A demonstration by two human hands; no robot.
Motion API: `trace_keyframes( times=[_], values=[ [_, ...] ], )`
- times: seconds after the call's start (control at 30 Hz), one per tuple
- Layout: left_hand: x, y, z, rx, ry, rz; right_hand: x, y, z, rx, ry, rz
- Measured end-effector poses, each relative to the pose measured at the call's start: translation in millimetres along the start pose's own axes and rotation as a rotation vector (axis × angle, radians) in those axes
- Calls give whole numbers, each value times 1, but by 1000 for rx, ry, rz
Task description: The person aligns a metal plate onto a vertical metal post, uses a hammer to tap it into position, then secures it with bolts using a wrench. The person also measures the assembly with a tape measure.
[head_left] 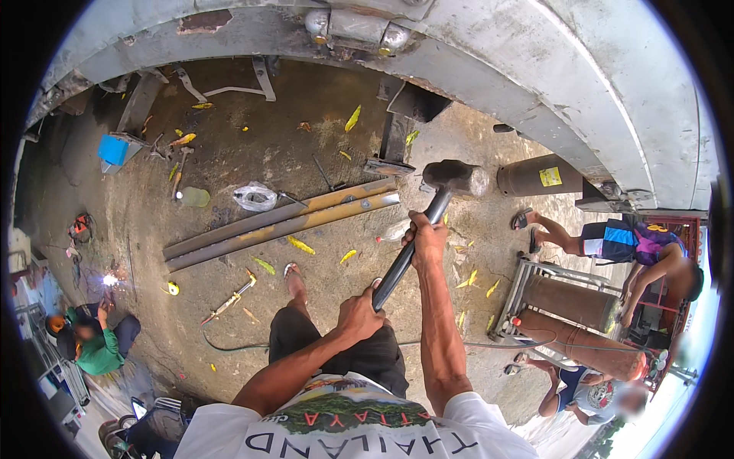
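Both of my hands grip a sledgehammer (410,249) with a dark handle and a heavy, rusty metal head. My left hand (361,318) is wrapped round the handle's lower end, close to my body. Further up, below the head, my right hand (428,239) is closed on it. The hammer slants up to the right, its head beside a brown cylinder (540,177) under the large grey metal body (612,84). Left of the hammer, two long rusty metal bars (283,223) lie side by side on the concrete ground.
At the left, a person in green (103,346) crouches by bright welding sparks (111,280). Two people stand or crouch at the right near gas cylinders (573,301) in a metal frame. A cable (459,344) crosses the ground. A caulking-gun-like tool (229,298) and a tape measure (171,288) lie left.
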State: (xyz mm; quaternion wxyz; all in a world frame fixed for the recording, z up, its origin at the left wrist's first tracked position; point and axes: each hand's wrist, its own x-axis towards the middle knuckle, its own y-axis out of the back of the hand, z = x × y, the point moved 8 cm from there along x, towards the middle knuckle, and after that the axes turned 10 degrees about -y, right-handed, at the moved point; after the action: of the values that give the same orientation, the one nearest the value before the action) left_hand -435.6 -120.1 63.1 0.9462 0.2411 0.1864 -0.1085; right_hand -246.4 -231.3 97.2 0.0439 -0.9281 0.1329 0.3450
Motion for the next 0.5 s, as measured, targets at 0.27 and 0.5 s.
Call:
trace_keyframes(
  times=[0.27, 0.5],
  values=[
    [-8, 34, -22, -51, -334, 73, -98, -16, -14, 112, 234, 3],
    [20, 24, -16, -57, -192, 8, -83, -33, -45, -35, 306, 44]
  ],
)
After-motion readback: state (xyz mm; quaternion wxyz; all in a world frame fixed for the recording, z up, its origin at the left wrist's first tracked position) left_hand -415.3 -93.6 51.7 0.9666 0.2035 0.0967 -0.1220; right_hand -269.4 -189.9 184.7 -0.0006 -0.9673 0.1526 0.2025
